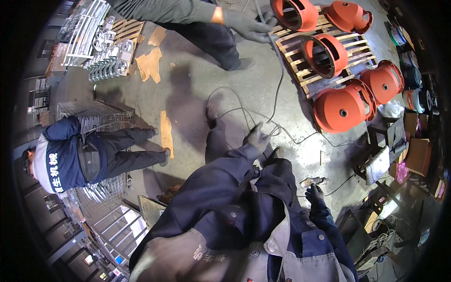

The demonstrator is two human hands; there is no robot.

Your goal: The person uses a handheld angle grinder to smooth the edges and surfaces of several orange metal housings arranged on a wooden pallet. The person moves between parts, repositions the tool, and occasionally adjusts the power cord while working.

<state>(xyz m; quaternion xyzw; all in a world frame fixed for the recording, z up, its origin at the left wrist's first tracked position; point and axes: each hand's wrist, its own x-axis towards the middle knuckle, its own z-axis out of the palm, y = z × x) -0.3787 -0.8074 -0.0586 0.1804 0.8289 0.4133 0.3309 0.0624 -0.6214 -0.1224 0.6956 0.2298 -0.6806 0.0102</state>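
My left hand [256,137], in a grey work glove, is closed at the level of my knees on a dark cable [276,128] that lies in loops about its fingers. The cable rises to a co-worker's gloved hand [253,26] at the top. My right hand [315,195], in a dark glove, is low at my right side with its fingers curled. Just beyond its fingertips shows a small silvery-brown object [314,181], its kind unclear. What the right fingers hold is hidden.
Orange-red round metal housings [324,55] stand on and beside a wooden pallet [300,70] at the far right. Another person [89,155] stands at left by wire cages. Cardboard pieces [166,134] lie on the floor. Benches and boxes [418,157] line the right.
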